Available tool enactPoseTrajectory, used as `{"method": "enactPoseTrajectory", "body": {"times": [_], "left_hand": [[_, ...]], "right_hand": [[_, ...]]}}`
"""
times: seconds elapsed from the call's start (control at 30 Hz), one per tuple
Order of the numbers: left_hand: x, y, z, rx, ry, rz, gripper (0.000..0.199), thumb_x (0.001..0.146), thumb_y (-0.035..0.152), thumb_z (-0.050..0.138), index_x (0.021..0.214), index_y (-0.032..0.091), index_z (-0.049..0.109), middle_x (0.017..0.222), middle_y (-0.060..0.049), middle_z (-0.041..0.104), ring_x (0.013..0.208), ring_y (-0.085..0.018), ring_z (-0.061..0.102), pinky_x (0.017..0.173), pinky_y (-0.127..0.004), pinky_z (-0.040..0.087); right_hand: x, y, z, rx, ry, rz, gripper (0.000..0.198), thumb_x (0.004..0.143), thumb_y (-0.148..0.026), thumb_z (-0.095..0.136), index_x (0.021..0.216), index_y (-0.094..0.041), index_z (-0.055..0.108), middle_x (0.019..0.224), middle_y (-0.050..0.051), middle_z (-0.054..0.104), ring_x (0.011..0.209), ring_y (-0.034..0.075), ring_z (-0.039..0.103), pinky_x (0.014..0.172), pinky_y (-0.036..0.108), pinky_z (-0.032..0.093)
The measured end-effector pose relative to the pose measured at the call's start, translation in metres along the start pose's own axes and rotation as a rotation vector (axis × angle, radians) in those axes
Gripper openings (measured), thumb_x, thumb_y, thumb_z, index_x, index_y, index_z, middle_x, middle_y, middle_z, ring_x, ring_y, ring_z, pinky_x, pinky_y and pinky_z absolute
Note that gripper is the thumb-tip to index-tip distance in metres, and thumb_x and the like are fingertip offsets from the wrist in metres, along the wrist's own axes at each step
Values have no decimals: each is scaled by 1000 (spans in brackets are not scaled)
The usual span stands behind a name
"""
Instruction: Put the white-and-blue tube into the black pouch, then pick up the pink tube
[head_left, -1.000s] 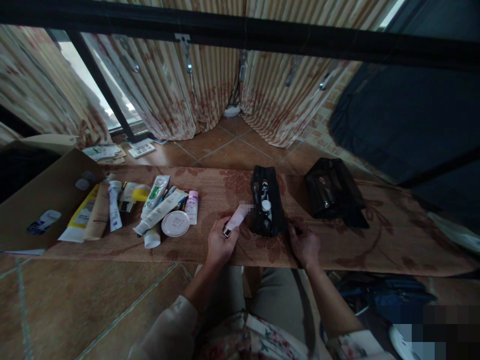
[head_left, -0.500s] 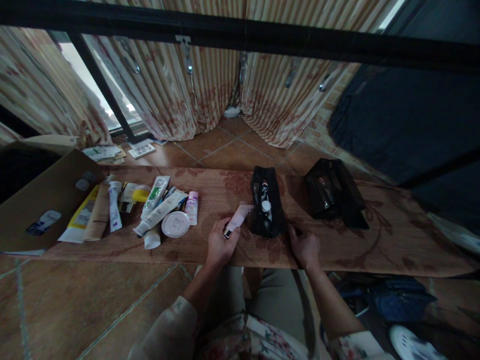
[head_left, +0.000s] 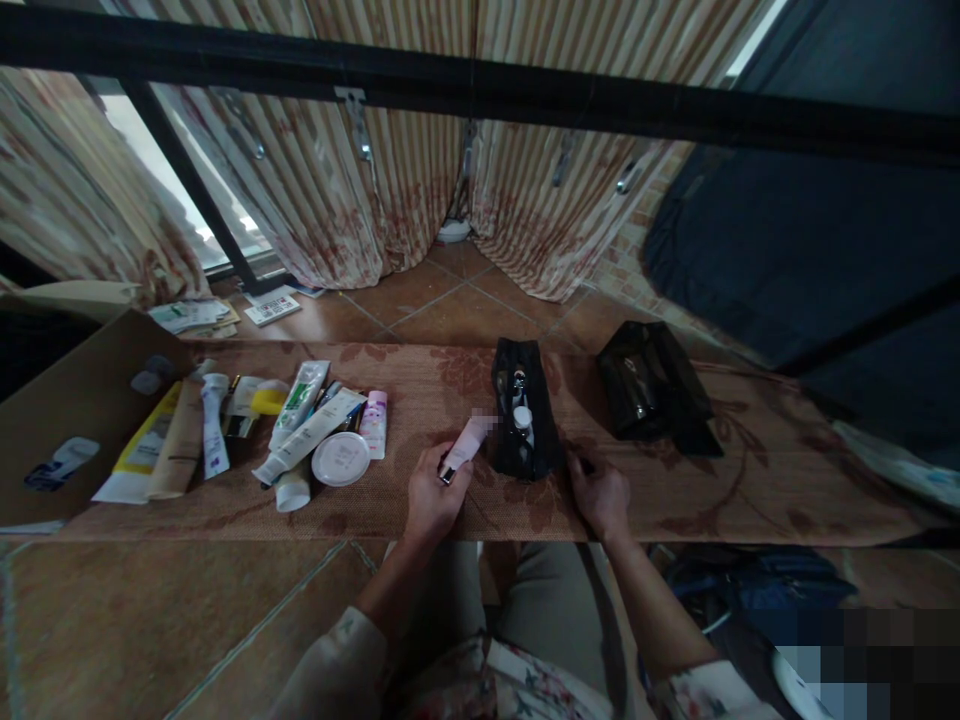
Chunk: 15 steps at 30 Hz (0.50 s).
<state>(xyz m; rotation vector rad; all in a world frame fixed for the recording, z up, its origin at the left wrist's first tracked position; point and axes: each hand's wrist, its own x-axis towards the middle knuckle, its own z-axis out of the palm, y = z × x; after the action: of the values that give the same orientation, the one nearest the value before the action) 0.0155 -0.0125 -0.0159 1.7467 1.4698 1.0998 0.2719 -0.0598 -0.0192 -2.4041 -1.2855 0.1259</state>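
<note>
My left hand is closed round the lower end of a pale pink cosmetic tube with a shiny cap, tilted towards the pouch; a blurred patch covers its far end. Right of the tube stands a black cosmetic pouch, unzipped on top, with a white-capped bottle and other small items inside. By the pouch's near right corner my right hand rests low with curled fingers. Something dark shows at its fingers, but what they grip cannot be made out.
On the left of the patterned cloth lie several tubes, a round white-lidded jar and a pink bottle. A cardboard box stands at the far left. To the right sits a second black mesh pouch.
The whole view has shifted slightly, so things appear a little further left and lower. Both hands keep nearly the same places, with the tube still in my left hand.
</note>
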Motion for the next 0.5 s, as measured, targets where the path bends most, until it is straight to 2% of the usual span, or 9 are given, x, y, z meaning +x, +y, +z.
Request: {"method": "enactPoseTrajectory", "body": {"times": [0.23,0.5], "left_hand": [[0,-4,2,-3,2,-1,34,78,35,62,108,19,60,96,-7,63,89,-20,61,81,-33,48],[1,-1,1,-6,6,-6,34,76,34,63,106,18,60,94,-7,64,86,-20,62,78,-33,49]], "right_hand": [[1,0,0,18,-8,-44,38,89,-46,46,101,-20,72,87,9,72,70,18,63,60,25,34],[1,2,2,4,13,-35,38,88,-46,47,101,-20,72,83,9,72,70,18,63,60,25,34]]}}
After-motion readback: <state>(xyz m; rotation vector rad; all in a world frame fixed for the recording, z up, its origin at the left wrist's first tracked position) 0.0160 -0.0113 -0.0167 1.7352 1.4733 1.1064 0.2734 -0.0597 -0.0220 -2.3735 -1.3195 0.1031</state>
